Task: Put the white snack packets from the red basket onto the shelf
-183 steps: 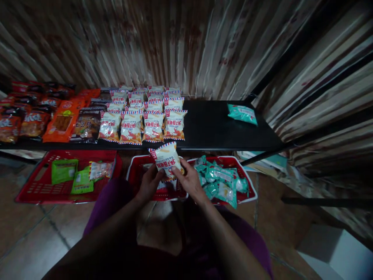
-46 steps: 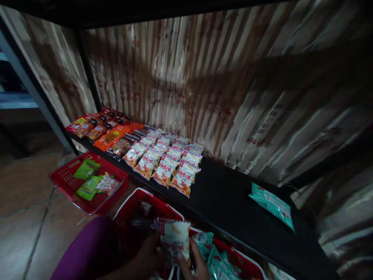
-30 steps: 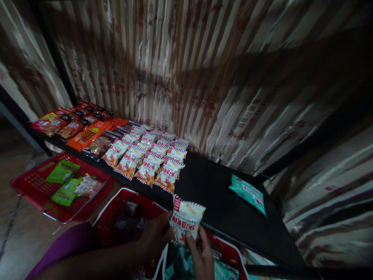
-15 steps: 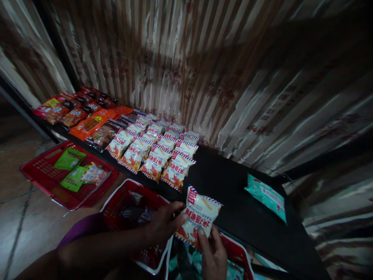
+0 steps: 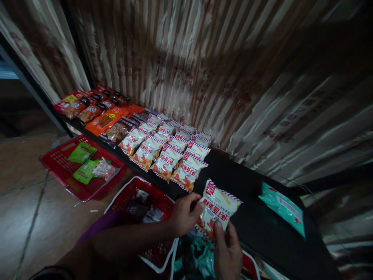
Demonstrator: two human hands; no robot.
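Note:
A white snack bag (image 5: 218,207) with red lettering and a striped edge is held tilted over the front of the black shelf. My right hand (image 5: 229,251) grips its lower right part, thumb on the printed front and fingers behind. At its left edge, my left hand (image 5: 186,214) is closed with thumb and forefinger on the bag. Matching snack bags (image 5: 189,171) stand in rows on the shelf just beyond my left hand. Beneath both hands is a red basket (image 5: 251,264) holding teal packets (image 5: 204,254).
Orange and dark snack packets (image 5: 106,119) fill the far left of the black shelf (image 5: 233,177). A teal packet (image 5: 282,208) lies on its right part. Two more red baskets, one with green packets (image 5: 83,152), one with dark packets (image 5: 138,206), stand left. Corrugated sheeting (image 5: 186,66) rises behind.
The view has shifted, so the shelf and baskets appear further right. Both hands keep hold of the same snack bag, and my left fingers sit more visibly along its left edge.

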